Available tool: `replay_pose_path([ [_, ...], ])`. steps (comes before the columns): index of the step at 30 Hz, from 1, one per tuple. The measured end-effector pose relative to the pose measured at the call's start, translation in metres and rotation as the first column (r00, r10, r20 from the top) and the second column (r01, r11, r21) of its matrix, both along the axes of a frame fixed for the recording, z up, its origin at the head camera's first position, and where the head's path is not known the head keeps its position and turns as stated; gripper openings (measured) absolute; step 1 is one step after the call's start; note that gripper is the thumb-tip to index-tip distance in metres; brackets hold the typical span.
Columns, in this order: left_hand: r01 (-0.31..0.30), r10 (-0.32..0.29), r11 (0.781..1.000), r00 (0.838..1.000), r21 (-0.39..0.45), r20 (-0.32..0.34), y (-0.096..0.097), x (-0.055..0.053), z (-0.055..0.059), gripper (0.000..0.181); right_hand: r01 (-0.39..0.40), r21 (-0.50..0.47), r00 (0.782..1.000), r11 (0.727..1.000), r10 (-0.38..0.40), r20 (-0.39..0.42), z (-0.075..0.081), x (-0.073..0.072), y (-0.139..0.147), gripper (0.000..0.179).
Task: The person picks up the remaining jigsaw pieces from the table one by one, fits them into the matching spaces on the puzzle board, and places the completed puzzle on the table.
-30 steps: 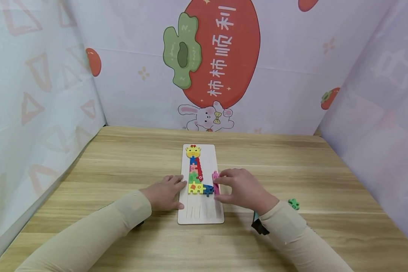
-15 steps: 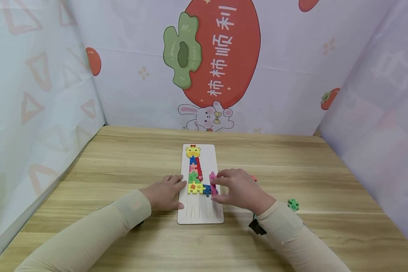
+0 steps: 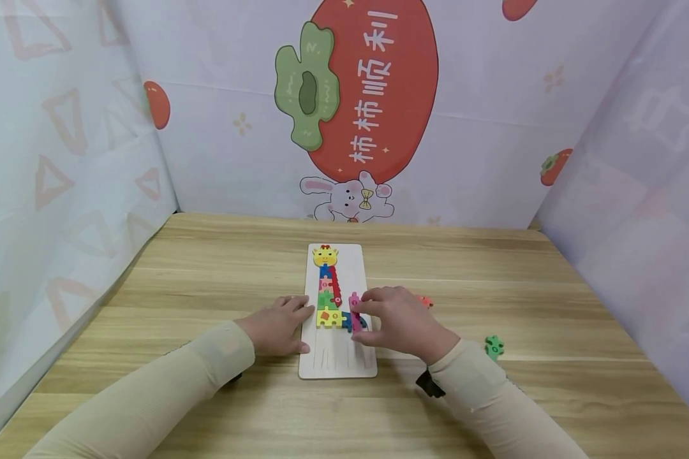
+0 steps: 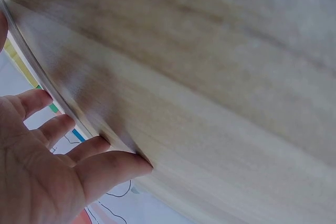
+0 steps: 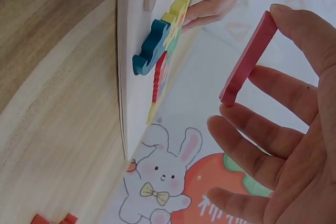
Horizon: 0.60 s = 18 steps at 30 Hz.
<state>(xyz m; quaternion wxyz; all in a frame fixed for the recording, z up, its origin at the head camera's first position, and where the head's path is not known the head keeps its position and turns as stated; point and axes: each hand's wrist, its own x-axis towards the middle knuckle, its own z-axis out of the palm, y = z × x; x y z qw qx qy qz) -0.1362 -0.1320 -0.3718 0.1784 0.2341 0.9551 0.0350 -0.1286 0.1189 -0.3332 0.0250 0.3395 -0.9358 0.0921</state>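
A pale wooden puzzle board [image 3: 351, 268] lies on the table, bearing part of a giraffe. Its yellow head piece [image 3: 325, 256] sits at the top, over a column of coloured neck pieces. Along that neck runs a red mane piece [image 3: 335, 287]; at its foot are a yellow piece [image 3: 328, 318] and a dark blue piece [image 3: 363, 323]. My right hand [image 3: 406, 320] pinches a long pink puzzle piece [image 5: 249, 59] between thumb and fingers, raised off the board in the right wrist view. Fingers extended, my left hand [image 3: 277, 325] rests at the board's left edge.
Loose on the wooden table [image 3: 482, 268] to the right are a green puzzle piece [image 3: 494, 346] and an orange-red piece [image 3: 426, 301], partly behind the right hand. Printed cloth walls [image 3: 482, 166] stand at the back and both sides.
The right hand has carried the pink piece left, from the board's right edge to over the dark blue piece. The orange-red piece has come into view behind it. The left hand stays put.
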Motion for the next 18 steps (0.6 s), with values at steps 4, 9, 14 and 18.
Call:
replay_pose_path([
  [4,0.001,-0.001,1.0,1.0,-0.001,0.0,-0.0001,-0.0006,-0.0013,0.081,0.006,0.002,1.0,1.0,-0.006,0.013,0.0007,0.0009,-0.0023,0.045],
  [9,0.002,-0.002,1.0,1.0,0.005,-0.001,-0.0006,-0.0011,-0.0019,0.081,-0.003,0.005,1.0,1.0,0.003,-0.001,0.0001,0.0011,-0.0046,0.045],
  [14,0.003,-0.003,1.0,1.0,0.011,-0.001,-0.001,-0.0016,-0.0026,0.081,-0.018,0.003,1.0,1.0,0.018,-0.005,-0.0011,0.001,-0.0069,0.044],
  [18,0.011,-0.011,1.0,1.0,0.013,-0.009,-0.0012,-0.0015,-0.0036,0.081,-0.019,0.015,1.0,1.0,0.019,-0.003,-0.0018,0.0016,-0.0085,0.044],
])
